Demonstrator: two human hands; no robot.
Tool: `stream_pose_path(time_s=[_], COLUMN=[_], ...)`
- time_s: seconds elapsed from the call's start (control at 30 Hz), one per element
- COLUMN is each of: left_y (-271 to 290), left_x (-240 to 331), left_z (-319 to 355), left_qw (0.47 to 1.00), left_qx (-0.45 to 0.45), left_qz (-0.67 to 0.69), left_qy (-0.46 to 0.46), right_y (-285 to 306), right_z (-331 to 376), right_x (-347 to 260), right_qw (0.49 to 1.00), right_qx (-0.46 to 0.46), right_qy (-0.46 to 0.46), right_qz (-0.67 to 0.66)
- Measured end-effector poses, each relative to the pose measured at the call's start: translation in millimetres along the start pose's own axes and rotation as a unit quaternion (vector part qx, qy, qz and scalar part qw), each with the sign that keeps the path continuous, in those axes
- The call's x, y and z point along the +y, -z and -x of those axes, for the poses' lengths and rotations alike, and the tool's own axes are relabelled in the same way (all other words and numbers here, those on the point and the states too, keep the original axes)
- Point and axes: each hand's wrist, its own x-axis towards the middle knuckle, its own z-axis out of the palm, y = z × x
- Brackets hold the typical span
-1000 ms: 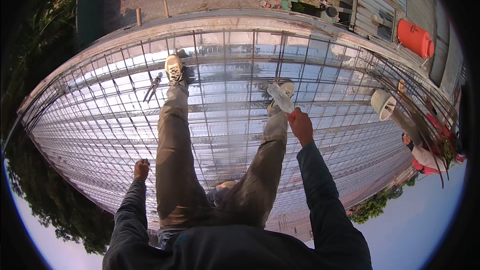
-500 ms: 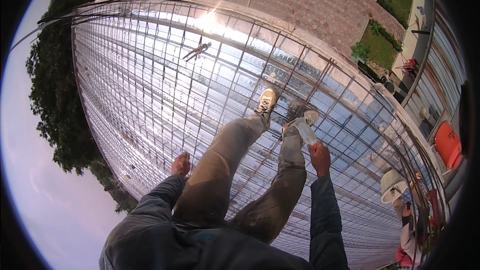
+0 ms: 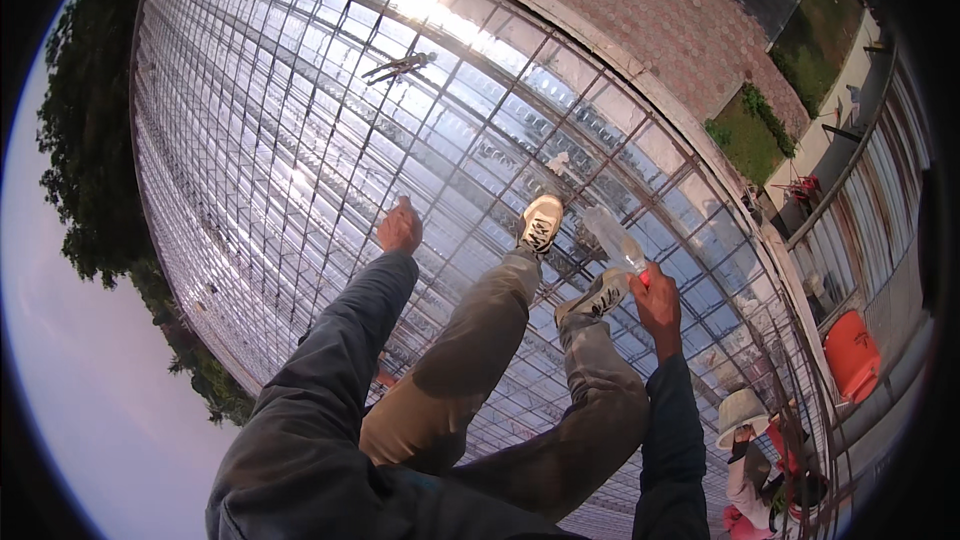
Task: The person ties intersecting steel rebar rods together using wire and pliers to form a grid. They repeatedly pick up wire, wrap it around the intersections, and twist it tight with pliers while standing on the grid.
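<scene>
Bottle [image 3: 612, 237], clear, is over metal grid [image 3: 300, 140] nr R shoe [image 3: 597, 297], R hand [image 3: 657, 308] closed round its red end, L hand [image 3: 400, 228] part-curled, can't tell if empty; prob. best to grip firmly, tread slow & flat, eyes down.

1. Dark blue-grey top [image 3: 290, 475]; 2 long sleeves [image 3: 345, 360], wrinkled, reaching near the wrists.
2. Brown-khaki trousers [image 3: 480, 340], loose, creased, full-length, uneven light and dark areas.
3. 2 beige shoes [image 3: 543, 220], lace-up, dark laces [image 3: 538, 234].
4. Left hand [image 3: 401, 228], right hand [image 3: 657, 311]: both bare.
</scene>
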Motion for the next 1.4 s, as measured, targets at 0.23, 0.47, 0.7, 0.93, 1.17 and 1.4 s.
stream_pose_path(time_s=[0.23, 0.47, 0.7, 0.93, 1.17, 1.4], left_y=[-130, -195, -99, 2, -58, -34], left_x=[35, 119, 81, -27, 243, 417], left_z=[-48, -56, -178, -401, -300, -63], left_qw=[0.979, 0.964, 0.948, 0.898, 0.819, 0.562], left_qx=[0.025, 0.062, 0.221, 0.361, 0.371, -0.139], left_qz=[0.174, 0.250, 0.230, -0.052, 0.215, 0.109], left_qy=[-0.103, -0.062, 0.015, -0.247, -0.380, -0.808], right_y=[-24, -69, -65, -30, -27, 13], right_z=[-125, -193, -194, -209, -152, -138], right_x=[26, 130, 152, 144, 172, 134], right_qw=[0.993, 0.995, 0.982, 0.951, 0.957, 0.834], right_qx=[0.036, 0.014, -0.063, -0.153, -0.198, -0.482], right_qy=[0.116, 0.100, 0.122, 0.242, 0.213, 0.179], right_qz=[-0.008, 0.007, 0.130, 0.119, 0.010, -0.202])
